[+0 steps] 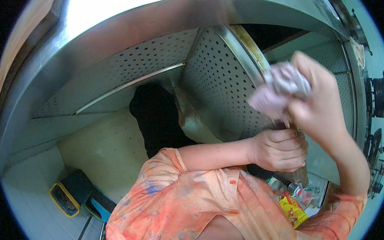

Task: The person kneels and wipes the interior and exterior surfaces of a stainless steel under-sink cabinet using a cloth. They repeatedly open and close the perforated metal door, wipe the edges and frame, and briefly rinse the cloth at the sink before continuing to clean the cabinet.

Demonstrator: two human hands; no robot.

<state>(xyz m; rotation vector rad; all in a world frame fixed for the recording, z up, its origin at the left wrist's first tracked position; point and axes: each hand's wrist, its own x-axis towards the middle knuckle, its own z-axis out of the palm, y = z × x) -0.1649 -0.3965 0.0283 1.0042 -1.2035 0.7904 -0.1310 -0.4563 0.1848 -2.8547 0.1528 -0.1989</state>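
A perforated stainless-steel cabinet door (224, 79) stands swung out from beneath the metal counter, its long edge (246, 45) stained yellow-brown. Bunched in my right hand (319, 94) is a crumpled pinkish-grey cloth (285, 84), pressed near that edge; the hand and cloth are blurred. Below it, my left hand (280, 150) is closed around the lower part of the edge, which shows again under the fist. The fingers cover the gripped part, and the cloth hides some of the edge above.
The steel countertop rim (152, 10) curves overhead. My black-clad leg (161, 114) reaches towards the cabinet. A yellow packet (292, 208) and plastic bottles lie low at the right. Dark brush-like tools (65, 199) stand at the lower left. Stove burners (381, 98) line the far right.
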